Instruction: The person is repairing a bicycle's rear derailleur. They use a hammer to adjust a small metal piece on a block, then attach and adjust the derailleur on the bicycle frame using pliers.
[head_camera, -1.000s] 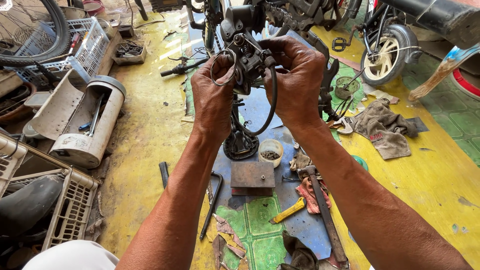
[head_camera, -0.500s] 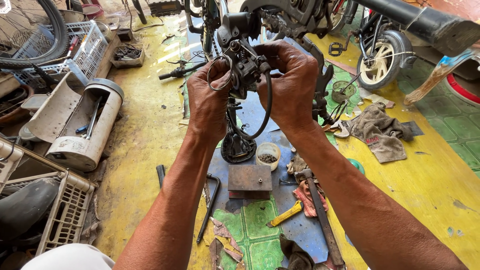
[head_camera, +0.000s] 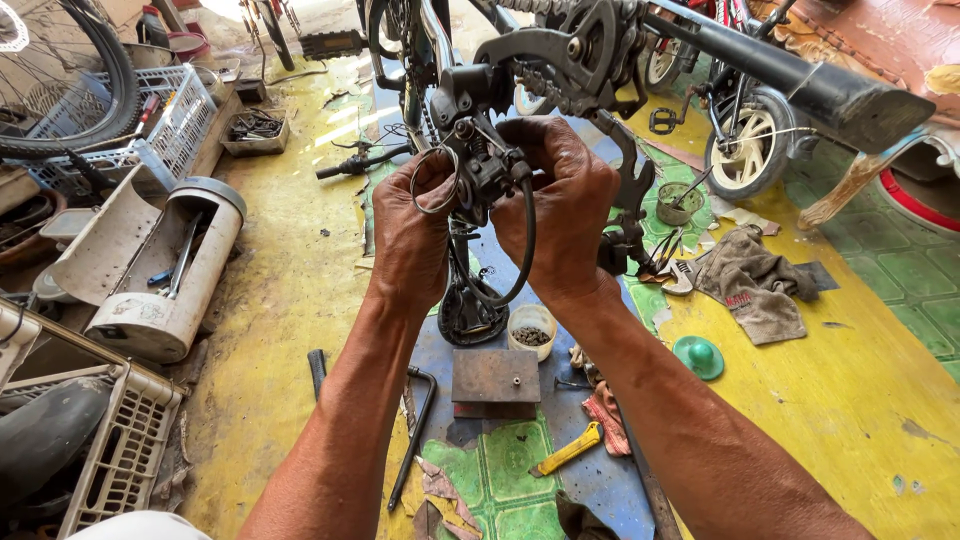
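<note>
My left hand (head_camera: 412, 232) and my right hand (head_camera: 556, 206) are raised in front of me, both gripping a black bicycle derailleur (head_camera: 482, 165) mounted on an upturned bike frame (head_camera: 800, 85). A thin bare wire (head_camera: 432, 180) loops around my left fingers. A black cable housing (head_camera: 520, 255) curves down under my right hand. Above them sits the derailleur cage (head_camera: 580, 55) with its chain.
On the yellow and green floor lie a rusty metal block (head_camera: 497, 380), a small tub of bolts (head_camera: 531, 332), a bent hex key (head_camera: 415, 430), a yellow knife (head_camera: 567, 449), rags (head_camera: 752, 285) and a green cap (head_camera: 699, 356). A white cylinder casing (head_camera: 165, 270) and crates (head_camera: 120, 455) stand left. Small bikes (head_camera: 745, 150) are at the right.
The view has dropped slightly, so hands and derailleur sit lower in the picture. Both hands keep their grip on the derailleur; fingers shifted a little around the wire.
</note>
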